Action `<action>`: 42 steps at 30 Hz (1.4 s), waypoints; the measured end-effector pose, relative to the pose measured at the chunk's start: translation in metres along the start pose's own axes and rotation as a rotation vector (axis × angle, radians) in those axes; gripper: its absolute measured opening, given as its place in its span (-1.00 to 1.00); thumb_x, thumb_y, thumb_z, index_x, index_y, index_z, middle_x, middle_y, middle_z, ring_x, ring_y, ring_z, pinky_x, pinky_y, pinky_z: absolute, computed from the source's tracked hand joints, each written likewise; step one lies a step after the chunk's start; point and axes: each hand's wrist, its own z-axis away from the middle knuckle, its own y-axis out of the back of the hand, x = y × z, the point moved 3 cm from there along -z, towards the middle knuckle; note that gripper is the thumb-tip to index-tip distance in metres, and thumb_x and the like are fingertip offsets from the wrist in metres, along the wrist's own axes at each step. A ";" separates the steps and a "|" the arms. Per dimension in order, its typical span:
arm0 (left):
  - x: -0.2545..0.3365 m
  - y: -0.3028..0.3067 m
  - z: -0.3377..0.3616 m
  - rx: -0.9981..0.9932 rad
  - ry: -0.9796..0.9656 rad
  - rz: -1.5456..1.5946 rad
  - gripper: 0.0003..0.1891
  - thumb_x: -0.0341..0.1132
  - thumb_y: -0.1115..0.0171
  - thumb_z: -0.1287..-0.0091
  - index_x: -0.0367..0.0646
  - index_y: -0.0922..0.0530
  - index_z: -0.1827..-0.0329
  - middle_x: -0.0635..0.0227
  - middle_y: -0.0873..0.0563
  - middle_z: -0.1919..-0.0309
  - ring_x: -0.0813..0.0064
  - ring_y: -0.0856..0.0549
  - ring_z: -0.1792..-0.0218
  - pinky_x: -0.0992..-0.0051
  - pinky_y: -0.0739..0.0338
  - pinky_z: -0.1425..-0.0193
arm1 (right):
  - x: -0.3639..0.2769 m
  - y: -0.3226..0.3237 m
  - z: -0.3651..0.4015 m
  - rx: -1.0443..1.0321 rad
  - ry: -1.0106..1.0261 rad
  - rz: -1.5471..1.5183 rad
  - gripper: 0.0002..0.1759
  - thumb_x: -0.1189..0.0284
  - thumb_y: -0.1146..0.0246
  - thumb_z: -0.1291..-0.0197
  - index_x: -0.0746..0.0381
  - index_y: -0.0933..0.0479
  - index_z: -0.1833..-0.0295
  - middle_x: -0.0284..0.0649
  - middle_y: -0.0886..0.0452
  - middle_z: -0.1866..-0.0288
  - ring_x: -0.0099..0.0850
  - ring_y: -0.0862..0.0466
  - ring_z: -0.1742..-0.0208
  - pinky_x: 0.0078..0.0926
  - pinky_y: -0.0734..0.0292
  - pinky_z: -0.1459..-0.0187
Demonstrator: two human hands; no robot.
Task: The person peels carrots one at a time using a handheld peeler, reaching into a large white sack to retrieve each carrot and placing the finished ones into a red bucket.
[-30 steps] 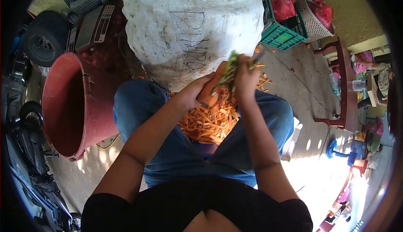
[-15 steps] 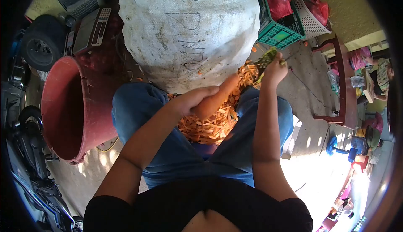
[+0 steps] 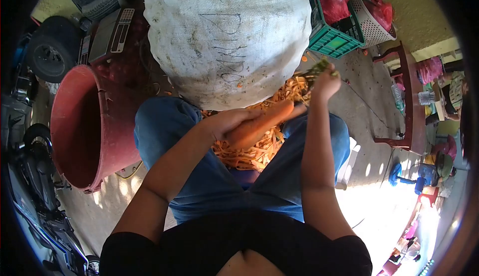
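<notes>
A large orange carrot (image 3: 263, 123) lies slantwise in my left hand (image 3: 230, 124), whose fingers are wrapped round its near end. Its far end points up and right, towards my other hand. My right hand (image 3: 326, 85) is closed on a mottled yellow-green thing (image 3: 322, 69) above my right knee; motion blurs it and I cannot tell its kind. Below the carrot, a heap of carrot peelings (image 3: 249, 157) fills the space between my knees. More peelings (image 3: 295, 89) reach up beside the sack.
A bulging white sack (image 3: 229, 41) with handwriting stands in front of my knees. To the left leans a red tub (image 3: 117, 131); behind it is a scale (image 3: 112, 36). At the upper right are a green crate (image 3: 334, 44) and a white basket (image 3: 369, 29).
The carrot has tilted flatter and come slightly lower, with my left hand shifting along. My right hand has moved slightly down, and the yellow-green thing in it has turned.
</notes>
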 end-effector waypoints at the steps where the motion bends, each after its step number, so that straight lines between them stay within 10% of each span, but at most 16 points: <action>1: 0.003 -0.002 0.001 -0.003 0.001 -0.004 -0.60 -0.12 0.18 -0.29 -0.30 -0.32 0.04 0.18 -0.56 0.38 0.44 -0.59 0.40 0.47 -0.53 0.37 | 0.004 0.000 -0.003 0.005 -0.001 0.000 -0.64 0.29 -0.03 -0.15 0.36 -0.45 0.54 -0.14 -0.50 0.67 -0.37 -0.44 0.72 -0.44 -0.33 0.66; 7: 0.017 0.015 -0.014 -0.012 -0.123 0.158 -0.61 -0.07 0.13 -0.26 -0.24 -0.37 0.11 0.20 -0.55 0.34 0.41 -0.59 0.36 0.47 -0.53 0.27 | -0.039 -0.003 0.064 -0.430 -0.136 -0.491 -0.68 0.30 -0.03 -0.15 0.35 -0.47 0.44 -0.31 -0.41 0.70 -0.64 -0.32 0.68 -0.66 -0.19 0.65; 11: 0.009 0.022 -0.025 0.121 -0.250 0.265 -0.63 -0.10 0.24 -0.30 -0.24 -0.37 0.15 0.24 -0.55 0.37 0.42 -0.59 0.36 0.43 -0.55 0.29 | -0.071 0.003 0.119 -0.630 0.281 -0.234 -0.79 0.39 -0.07 -0.10 0.34 -0.43 0.42 0.00 -0.44 0.67 -0.19 -0.48 0.65 -0.32 -0.32 0.57; 13: 0.003 0.026 -0.028 0.106 -0.225 0.257 -0.64 -0.11 0.25 -0.30 -0.25 -0.37 0.15 0.24 -0.55 0.37 0.42 -0.59 0.36 0.43 -0.55 0.30 | -0.065 -0.004 0.117 -0.658 0.217 -0.127 -0.71 0.32 -0.06 -0.13 0.36 -0.44 0.45 -0.12 -0.47 0.62 -0.45 -0.45 0.55 -0.50 -0.34 0.46; 19: -0.001 0.003 -0.004 0.063 -0.072 -0.107 -0.61 -0.10 0.21 -0.30 -0.31 -0.34 0.12 0.16 -0.54 0.39 0.43 -0.58 0.40 0.45 -0.53 0.37 | -0.012 0.001 0.004 -0.114 -0.157 0.096 -0.71 0.32 -0.04 -0.14 0.33 -0.49 0.41 -0.20 -0.52 0.58 -0.47 -0.45 0.65 -0.50 -0.33 0.57; 25: 0.021 0.003 -0.004 0.180 -0.074 0.071 -0.61 -0.11 0.17 -0.28 -0.29 -0.35 0.09 0.19 -0.54 0.34 0.42 -0.57 0.38 0.47 -0.51 0.35 | -0.041 0.005 0.043 -0.372 0.080 -0.367 -0.68 0.25 -0.04 -0.15 0.34 -0.46 0.34 -0.32 -0.45 0.62 -0.60 -0.38 0.60 -0.58 -0.28 0.56; 32: 0.010 0.019 -0.022 0.000 -0.211 0.474 -0.64 -0.13 0.24 -0.30 -0.24 -0.35 0.11 0.23 -0.55 0.34 0.38 -0.59 0.34 0.34 -0.55 0.32 | -0.073 0.001 0.109 -0.706 0.179 -0.107 -0.71 0.32 -0.06 -0.13 0.36 -0.43 0.42 -0.23 -0.43 0.63 -0.57 -0.36 0.55 -0.56 -0.30 0.49; 38: 0.003 -0.006 0.001 0.027 -0.043 -0.091 -0.61 -0.13 0.22 -0.31 -0.34 -0.33 0.09 0.13 -0.55 0.34 0.42 -0.59 0.38 0.44 -0.53 0.29 | -0.004 -0.004 0.007 -0.023 0.071 0.148 -0.63 0.25 -0.03 -0.15 0.35 -0.48 0.46 -0.08 -0.50 0.62 -0.35 -0.49 0.63 -0.39 -0.34 0.60; 42: -0.001 0.010 -0.010 -0.028 -0.060 0.105 -0.61 -0.13 0.17 -0.29 -0.31 -0.32 0.05 0.12 -0.55 0.30 0.39 -0.58 0.36 0.35 -0.54 0.31 | -0.012 0.007 0.005 -0.141 -0.090 -0.265 -0.66 0.26 -0.02 -0.16 0.34 -0.47 0.40 -0.23 -0.47 0.65 -0.48 -0.44 0.64 -0.51 -0.34 0.60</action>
